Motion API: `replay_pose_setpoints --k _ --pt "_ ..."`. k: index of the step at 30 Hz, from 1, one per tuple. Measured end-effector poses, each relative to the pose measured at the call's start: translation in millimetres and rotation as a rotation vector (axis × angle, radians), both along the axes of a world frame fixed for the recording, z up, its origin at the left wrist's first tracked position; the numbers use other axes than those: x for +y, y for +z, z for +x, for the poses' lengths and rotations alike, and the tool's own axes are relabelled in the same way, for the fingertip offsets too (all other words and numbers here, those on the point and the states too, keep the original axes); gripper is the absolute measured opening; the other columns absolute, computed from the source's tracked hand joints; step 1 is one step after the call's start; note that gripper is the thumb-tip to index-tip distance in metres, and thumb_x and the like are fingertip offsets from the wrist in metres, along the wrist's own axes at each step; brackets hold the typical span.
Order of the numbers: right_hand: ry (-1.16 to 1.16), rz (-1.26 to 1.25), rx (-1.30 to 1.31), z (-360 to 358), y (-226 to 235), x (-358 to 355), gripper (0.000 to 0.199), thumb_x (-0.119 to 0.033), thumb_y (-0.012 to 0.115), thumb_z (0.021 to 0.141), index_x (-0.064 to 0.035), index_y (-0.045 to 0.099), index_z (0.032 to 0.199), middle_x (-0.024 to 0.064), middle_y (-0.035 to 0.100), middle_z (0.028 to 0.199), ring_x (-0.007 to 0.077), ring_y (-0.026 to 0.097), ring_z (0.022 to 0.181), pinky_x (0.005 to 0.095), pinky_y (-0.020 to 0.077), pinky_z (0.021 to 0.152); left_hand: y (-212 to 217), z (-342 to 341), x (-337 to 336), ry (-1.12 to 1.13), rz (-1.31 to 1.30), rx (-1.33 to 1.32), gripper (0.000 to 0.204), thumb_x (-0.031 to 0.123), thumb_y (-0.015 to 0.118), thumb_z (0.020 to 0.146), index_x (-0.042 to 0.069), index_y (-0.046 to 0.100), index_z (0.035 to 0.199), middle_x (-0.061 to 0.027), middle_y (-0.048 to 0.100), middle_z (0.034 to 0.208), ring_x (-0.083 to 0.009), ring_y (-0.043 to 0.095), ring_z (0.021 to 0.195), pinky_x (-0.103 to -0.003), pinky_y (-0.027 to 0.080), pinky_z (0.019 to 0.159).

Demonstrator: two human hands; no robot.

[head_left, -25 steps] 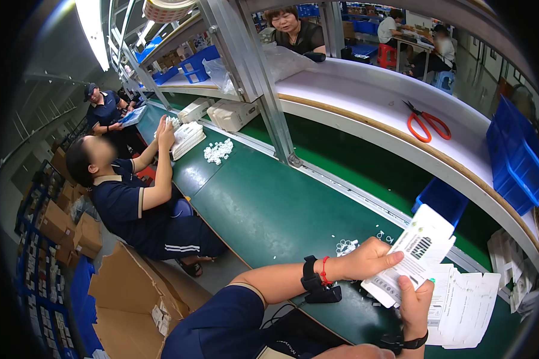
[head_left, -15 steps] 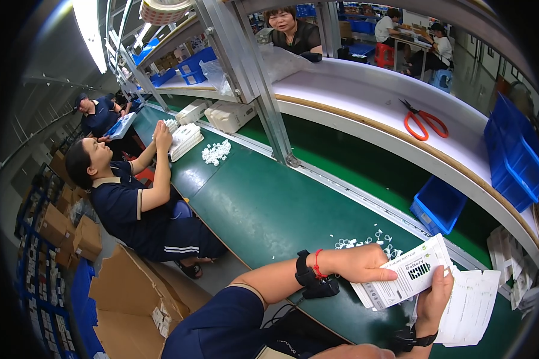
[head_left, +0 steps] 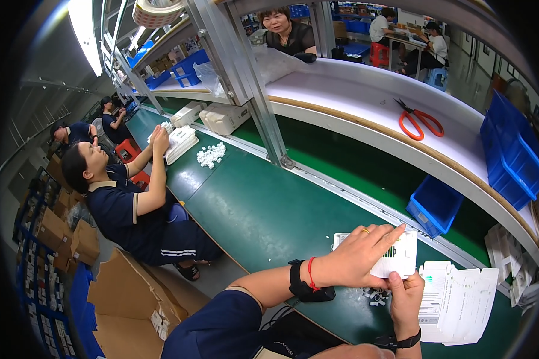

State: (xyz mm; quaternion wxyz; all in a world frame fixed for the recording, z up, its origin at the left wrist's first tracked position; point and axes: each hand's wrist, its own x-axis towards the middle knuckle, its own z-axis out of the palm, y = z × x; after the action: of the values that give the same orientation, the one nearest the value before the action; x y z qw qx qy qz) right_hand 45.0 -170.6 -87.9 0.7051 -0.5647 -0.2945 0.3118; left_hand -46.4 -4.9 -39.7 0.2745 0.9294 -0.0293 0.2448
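Note:
A flat white battery box point(head_left: 408, 258) with dark print is between my hands above the green table. My left hand point(head_left: 362, 257) lies across its left part, fingers stretched over the printed face and thumb along the lower edge. At the lower right corner, my right hand point(head_left: 406, 293) pinches the box between thumb and fingers. Just right of it lies a stack of flat white printed cartons point(head_left: 467, 305). Small white ring-like pieces point(head_left: 374, 297) are scattered on the table beneath my hands, partly hidden by them.
Red-handled scissors point(head_left: 421, 121) lie on the raised white shelf point(head_left: 353, 84). A blue bin point(head_left: 435, 206) sits below it, another blue bin point(head_left: 515, 152) at the right. A co-worker point(head_left: 123, 194) sits at left beside a white pile point(head_left: 211, 155). An open cardboard box point(head_left: 126, 293) stands lower left.
The box has turned more level and shifted slightly left. My left hand has slid over its face, and my right hand has moved left to its lower corner, uncovering more of the carton stack.

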Motion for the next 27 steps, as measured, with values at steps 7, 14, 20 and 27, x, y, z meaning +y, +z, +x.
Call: replay_pose_setpoints --k 7,14,20,27 --pt "0.09 0.219 0.184 -3 17 5 0.037 -0.021 0.046 0.098 0.0091 0.049 0.12 0.015 0.06 0.11 0.0198 0.061 0.094 0.0331 0.0485 0.085 1 2 3 0.088 -0.026 -0.036 0.095 0.03 0.08 0.061 0.004 0.036 0.141 -0.0142 0.052 0.108 -0.0303 0.056 0.09 -0.038 0.046 0.079" --pt "0.021 0.242 0.321 -9 27 11 0.051 -0.018 0.043 0.098 0.0053 0.029 0.141 0.0159 0.049 0.129 0.0217 0.054 0.111 0.0344 0.0463 0.091 -4 2 4 0.067 -0.044 -0.064 0.088 0.026 0.079 0.06 0.008 0.042 0.138 -0.0141 0.052 0.106 -0.0307 0.057 0.09 -0.039 0.047 0.078" --pt "-0.051 0.182 0.053 -7 14 9 0.055 -0.012 0.041 0.096 0.0039 0.022 0.145 0.0188 0.04 0.139 0.0227 0.047 0.122 0.0329 0.0404 0.099 -3 3 3 0.007 0.089 -0.088 0.084 0.025 0.078 0.059 0.008 0.046 0.134 -0.0141 0.053 0.105 -0.0288 0.058 0.089 -0.036 0.047 0.075" --pt "-0.09 -0.031 -0.493 -3 20 2 0.047 -0.013 0.043 0.096 0.0069 0.036 0.138 0.0196 0.054 0.127 0.0225 0.055 0.11 0.0325 0.0419 0.095 -3 4 4 0.014 0.009 -0.087 0.086 0.024 0.077 0.058 0.011 0.045 0.137 -0.0129 0.055 0.105 -0.027 0.058 0.086 -0.036 0.045 0.072"
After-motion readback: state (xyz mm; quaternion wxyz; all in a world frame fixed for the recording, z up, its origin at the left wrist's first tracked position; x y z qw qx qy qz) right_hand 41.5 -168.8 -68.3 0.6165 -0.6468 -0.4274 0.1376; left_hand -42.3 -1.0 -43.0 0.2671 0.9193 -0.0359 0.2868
